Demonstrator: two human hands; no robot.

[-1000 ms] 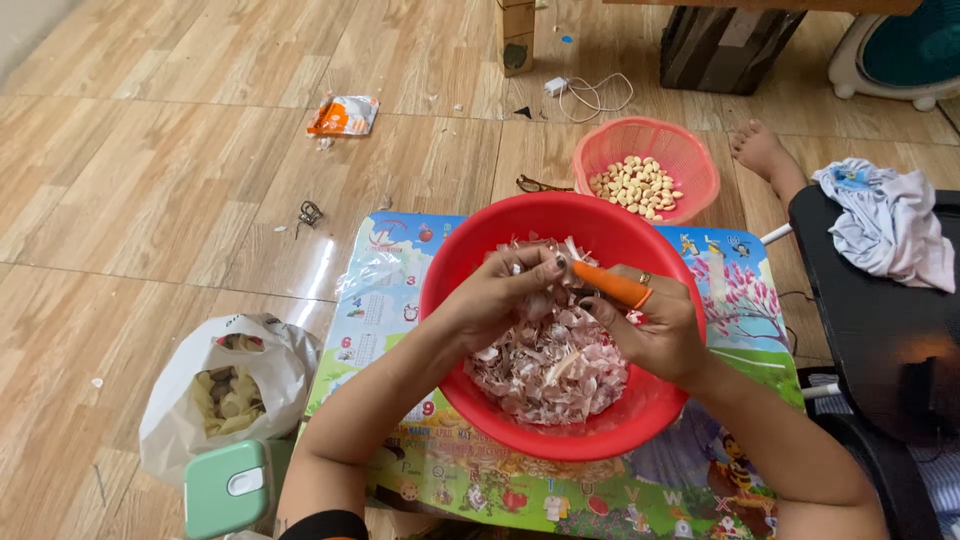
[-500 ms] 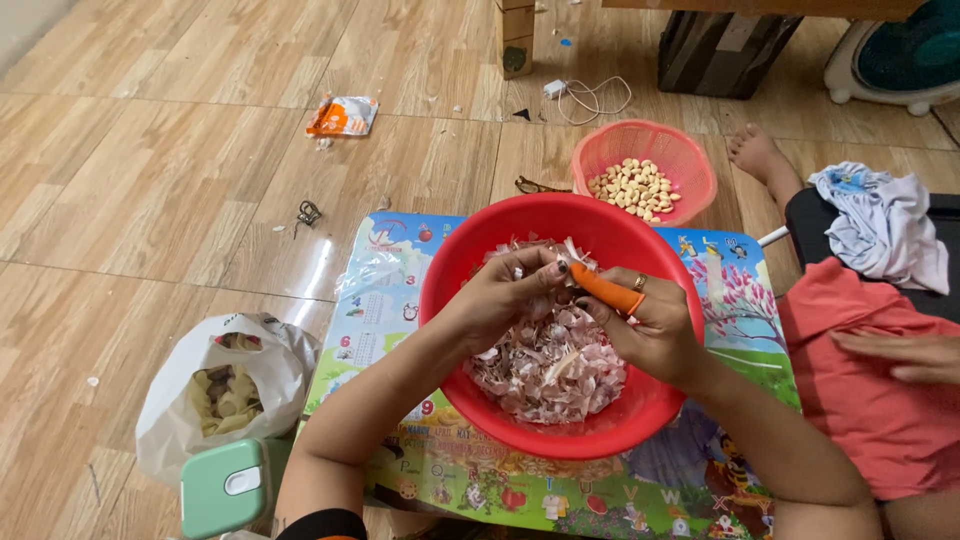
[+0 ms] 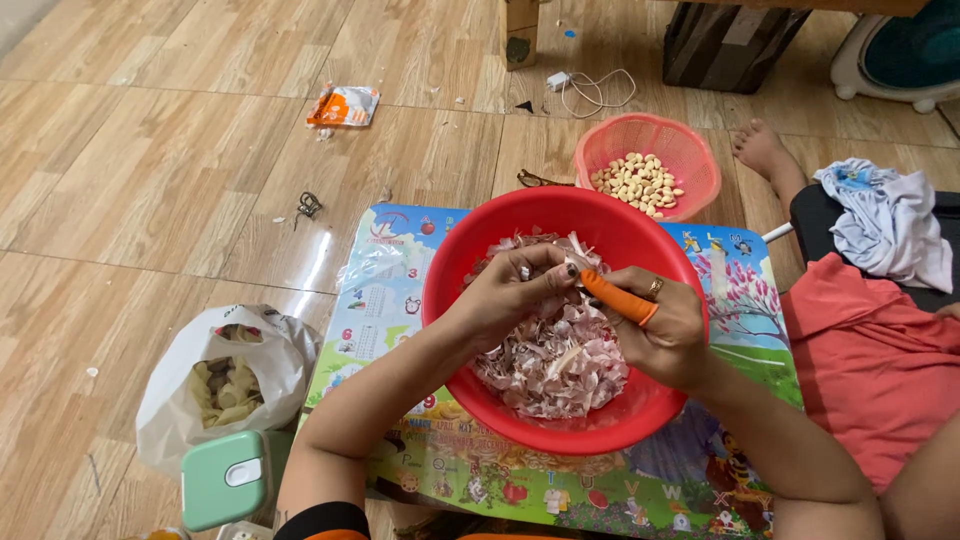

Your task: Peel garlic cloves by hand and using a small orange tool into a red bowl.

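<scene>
Pinching knife (image 3: 618, 297) | right hand (image 3: 668, 335) fingers | handle slants down-right, tip toward left hand (image 3: 512, 292)

left hand (image 3: 515, 290) + right hand (image 3: 665, 335) | pinching garlic clove (image 3: 572, 272) | red bowl (image 3: 480, 260)

Glossy wood-plank floor (image 3: 150, 200); daylight glare

Whatever the left hand (image 3: 515, 290) pinches is hidden behind its fingertips — the fan (image 3: 900, 50) is cut off
</scene>
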